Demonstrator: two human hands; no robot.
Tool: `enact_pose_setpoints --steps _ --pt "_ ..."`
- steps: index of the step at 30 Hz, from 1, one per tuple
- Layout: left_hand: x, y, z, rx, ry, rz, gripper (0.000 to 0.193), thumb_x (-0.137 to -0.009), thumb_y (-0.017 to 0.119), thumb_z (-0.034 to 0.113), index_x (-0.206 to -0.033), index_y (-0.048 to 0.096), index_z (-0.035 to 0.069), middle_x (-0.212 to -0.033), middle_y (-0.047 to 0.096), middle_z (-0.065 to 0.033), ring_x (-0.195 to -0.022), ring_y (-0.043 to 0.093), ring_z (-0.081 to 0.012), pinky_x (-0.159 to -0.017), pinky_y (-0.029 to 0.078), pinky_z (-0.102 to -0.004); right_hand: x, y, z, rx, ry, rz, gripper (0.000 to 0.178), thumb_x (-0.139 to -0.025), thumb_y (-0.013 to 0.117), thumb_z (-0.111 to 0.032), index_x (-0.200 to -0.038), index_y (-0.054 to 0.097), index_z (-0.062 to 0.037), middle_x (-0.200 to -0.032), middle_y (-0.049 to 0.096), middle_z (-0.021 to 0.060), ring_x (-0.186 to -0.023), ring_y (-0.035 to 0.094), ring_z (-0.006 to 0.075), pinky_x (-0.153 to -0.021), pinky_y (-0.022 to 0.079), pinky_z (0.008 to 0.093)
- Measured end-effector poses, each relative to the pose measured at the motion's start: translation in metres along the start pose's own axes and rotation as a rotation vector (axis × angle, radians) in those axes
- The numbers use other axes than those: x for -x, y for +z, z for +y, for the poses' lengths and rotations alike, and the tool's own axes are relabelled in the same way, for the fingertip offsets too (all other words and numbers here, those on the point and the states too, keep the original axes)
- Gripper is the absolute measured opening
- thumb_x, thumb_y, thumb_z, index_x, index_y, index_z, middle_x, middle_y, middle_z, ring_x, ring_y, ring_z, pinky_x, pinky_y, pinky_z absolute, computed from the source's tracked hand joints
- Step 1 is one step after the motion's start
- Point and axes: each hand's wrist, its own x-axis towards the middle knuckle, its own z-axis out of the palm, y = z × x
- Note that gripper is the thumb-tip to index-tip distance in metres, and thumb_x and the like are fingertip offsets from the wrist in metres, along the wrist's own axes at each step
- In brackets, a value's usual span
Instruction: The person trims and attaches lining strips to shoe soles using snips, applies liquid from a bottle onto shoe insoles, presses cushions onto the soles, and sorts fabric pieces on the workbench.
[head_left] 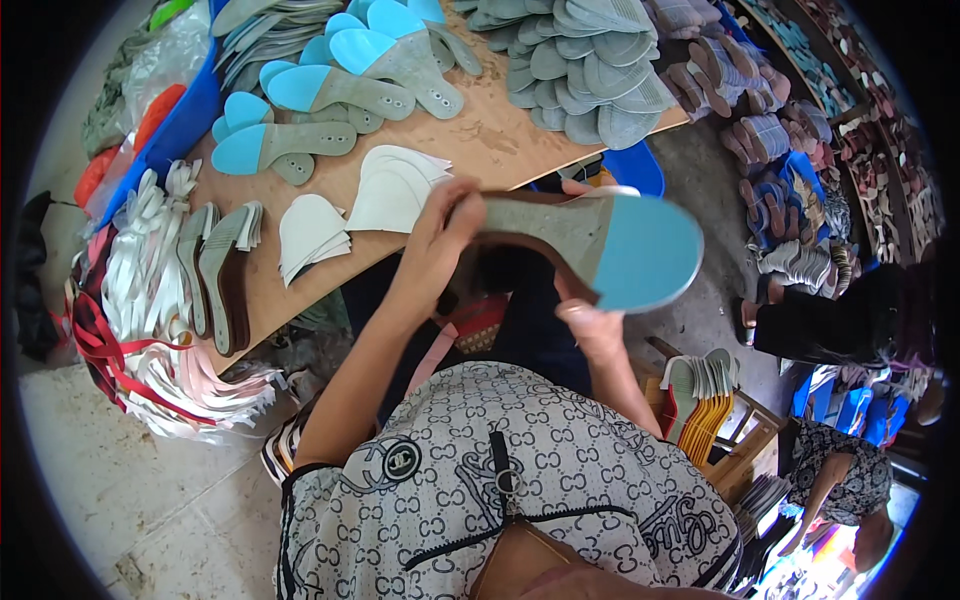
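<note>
Both my hands hold a grey shoe insole (560, 225) with a blue toe piece (650, 250) in front of my lap, its toe pointing right. My left hand (445, 230) is closed round the heel end. With the thumb along its near edge, my right hand (595, 325) grips the forepart from below; most of its fingers are hidden under the sole. A brown layer shows along the insole's underside. On the wooden table (300, 215) beyond, white curved pieces (390, 190) lie in fanned piles, nearest my left hand.
Blue-toed insoles (375, 75) and stacked grey soles (590, 60) cover the table's far part. White strips (150, 280) hang off its left end beside dark curved soles (222, 275). Yellow-edged soles (700, 400) stand on a wooden stool at right. Other people are at far right.
</note>
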Motion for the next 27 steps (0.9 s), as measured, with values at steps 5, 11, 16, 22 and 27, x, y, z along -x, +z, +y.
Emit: enact_pose_setpoints --steps 5,11,16,22,27 --pt "0.03 -0.013 0.052 -0.468 0.158 -0.415 0.063 -0.065 0.085 0.035 -0.108 0.062 -0.006 -0.096 0.061 -0.0092 -0.09 0.059 -0.0147 -0.08 0.048 -0.0301 0.0 -0.008 -0.014 -0.42 0.252 -0.16 0.109 -0.065 0.076 -0.059 -0.142 0.028 0.0008 -0.131 0.049 0.0174 -0.085 0.057 0.0118 -0.061 0.044 0.0228" --pt "0.039 -0.012 0.041 -0.376 -0.072 -0.476 0.065 -0.064 0.085 0.027 -0.116 0.059 -0.004 -0.099 0.064 -0.0108 -0.09 0.06 -0.0138 -0.081 0.047 -0.0273 -0.004 -0.009 0.008 -0.58 0.37 -0.137 0.049 -0.095 0.049 -0.049 -0.112 0.052 -0.0023 -0.101 0.055 0.01 -0.082 0.055 0.0124 -0.064 0.049 0.0286" --pt "0.054 -0.015 0.02 -0.545 0.003 -0.366 0.067 -0.063 0.085 0.018 -0.121 0.057 -0.002 -0.102 0.064 -0.0081 -0.09 0.058 -0.0111 -0.084 0.046 -0.0253 0.0 -0.009 0.018 -0.279 0.376 0.0 0.034 -0.102 0.044 -0.036 -0.089 0.053 -0.0058 -0.079 0.054 0.0054 -0.079 0.055 0.0158 -0.066 0.048 0.0297" --pt "0.056 -0.016 0.029 0.028 -0.472 -0.736 0.096 -0.06 0.088 0.017 -0.141 0.039 0.001 -0.101 0.06 -0.0001 -0.086 0.054 -0.0077 -0.074 0.045 -0.0223 -0.001 0.005 0.031 -0.039 0.697 0.327 0.035 -0.098 0.052 -0.033 -0.08 0.061 -0.0039 -0.066 0.058 0.0056 -0.058 0.057 0.0146 -0.05 0.046 0.0278" --pt "0.059 -0.018 0.021 0.107 -0.587 -0.767 0.088 -0.063 0.087 0.017 -0.137 0.042 0.001 -0.099 0.061 -0.0018 -0.091 0.055 -0.007 -0.078 0.045 -0.0214 0.007 -0.015 0.055 -0.19 0.849 0.259 0.04 -0.094 0.056 -0.041 -0.082 0.062 -0.0033 -0.065 0.06 0.0063 -0.047 0.052 0.0133 -0.038 0.033 0.0232"
